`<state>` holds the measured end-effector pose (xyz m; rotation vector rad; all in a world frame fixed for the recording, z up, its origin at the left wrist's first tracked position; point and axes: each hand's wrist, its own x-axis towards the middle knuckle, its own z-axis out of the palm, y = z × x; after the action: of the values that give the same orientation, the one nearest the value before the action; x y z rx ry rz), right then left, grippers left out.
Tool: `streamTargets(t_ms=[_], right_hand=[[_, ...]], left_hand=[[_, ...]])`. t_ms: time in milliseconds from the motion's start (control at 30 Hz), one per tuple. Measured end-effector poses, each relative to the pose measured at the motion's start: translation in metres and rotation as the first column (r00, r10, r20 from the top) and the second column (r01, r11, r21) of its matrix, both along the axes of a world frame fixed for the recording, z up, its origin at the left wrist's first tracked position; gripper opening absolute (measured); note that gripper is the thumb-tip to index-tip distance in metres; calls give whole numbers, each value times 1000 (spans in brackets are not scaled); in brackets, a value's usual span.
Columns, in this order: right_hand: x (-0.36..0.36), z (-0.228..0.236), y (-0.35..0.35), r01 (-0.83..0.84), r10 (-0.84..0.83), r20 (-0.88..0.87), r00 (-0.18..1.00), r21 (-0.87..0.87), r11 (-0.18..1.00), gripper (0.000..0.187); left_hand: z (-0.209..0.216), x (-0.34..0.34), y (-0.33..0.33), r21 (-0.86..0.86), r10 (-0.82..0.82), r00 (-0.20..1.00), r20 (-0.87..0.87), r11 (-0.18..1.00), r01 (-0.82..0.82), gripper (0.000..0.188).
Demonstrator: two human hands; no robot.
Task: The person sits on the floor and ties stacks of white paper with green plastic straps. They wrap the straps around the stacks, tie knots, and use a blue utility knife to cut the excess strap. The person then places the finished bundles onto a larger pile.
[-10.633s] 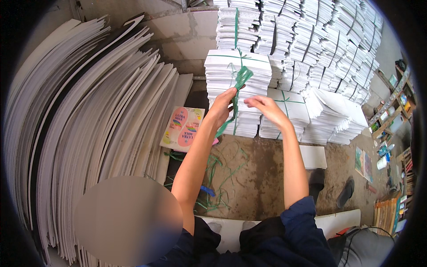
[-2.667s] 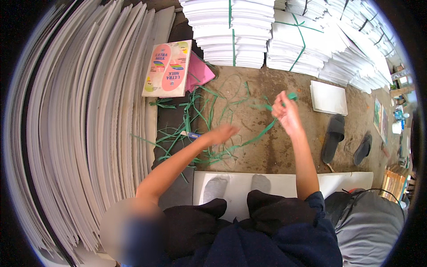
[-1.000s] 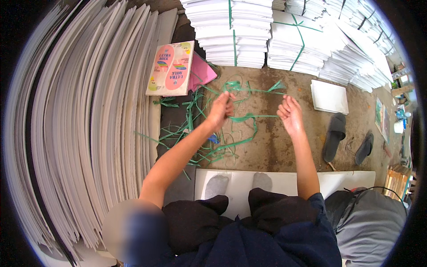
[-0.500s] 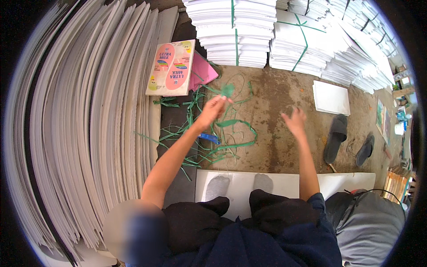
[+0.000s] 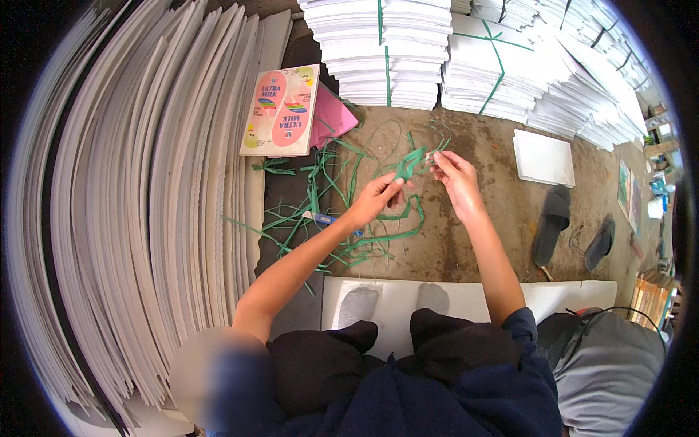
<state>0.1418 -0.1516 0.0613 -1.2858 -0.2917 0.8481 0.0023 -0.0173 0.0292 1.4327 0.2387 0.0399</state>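
Over the brown floor, my left hand point(image 5: 377, 199) grips a folded bunch of green plastic twine point(image 5: 412, 163). Close on its right, my right hand point(image 5: 457, 180) is closed with thumb and fingers pinched on thin strands of the same twine. Loose ends stick up above the right fingertips. Below and left of my hands lies a tangle of loose green strips point(image 5: 313, 186), partly on a dark mat. Among the strips rests a blue utility knife point(image 5: 325, 218), partly covered. A longer green strip curves on the floor beneath my left hand.
Tall grey-white sheets point(image 5: 145, 182) stand along the left. A printed pink-and-cream board point(image 5: 279, 138) lies beside a pink sheet point(image 5: 335, 120). Tied white paper stacks point(image 5: 408, 62) line the back. At right are a small white stack point(image 5: 545, 158), black slippers point(image 5: 551, 226) and grey trousers point(image 5: 608, 364).
My left hand has moved right and nearer with the green twine. My right hand has come left and up, and its fingers have closed on the strands.
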Motion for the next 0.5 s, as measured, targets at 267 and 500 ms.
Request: streamTargets(t_ms=[267, 500], right_hand=[[-21, 9, 8, -32, 28, 96, 995, 42, 999, 19], [-14, 9, 7, -28, 53, -166, 985, 153, 988, 24]], left_hand=[[32, 23, -15, -494, 227, 949, -218, 813, -308, 27], [26, 22, -18, -172, 309, 951, -26, 936, -308, 21]])
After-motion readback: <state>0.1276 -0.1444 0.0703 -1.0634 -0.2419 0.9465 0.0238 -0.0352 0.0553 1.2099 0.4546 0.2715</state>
